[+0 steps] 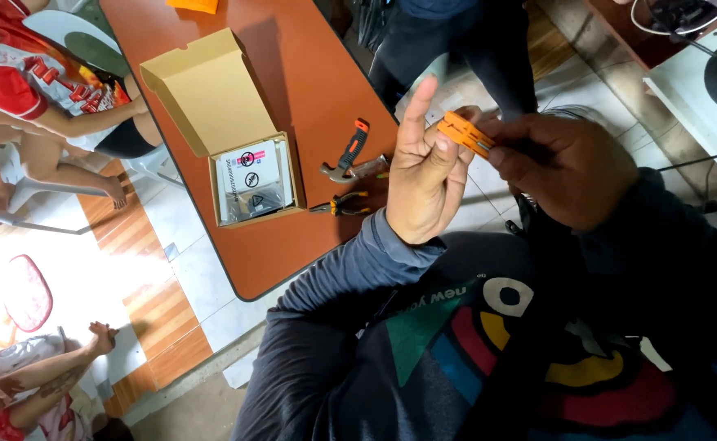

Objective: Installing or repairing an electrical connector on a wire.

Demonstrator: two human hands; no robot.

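Note:
My left hand (424, 175) is raised in front of my chest, index finger pointing up, with its thumb and fingers pinching a small orange clip-like connector (463, 132). My right hand (563, 167) sits close on the right side, holding a thin dark wire or tool whose tip meets the orange connector. Both hands hover beside the near edge of an orange-brown table (309, 82).
On the table lie an open cardboard box (228, 122) with leaflets and a bagged item, a hammer (350, 155) and small pliers (340, 204). Another person stands beyond the table (456, 41). Other people sit at the left (40, 90). A white counter (701, 90) is at right.

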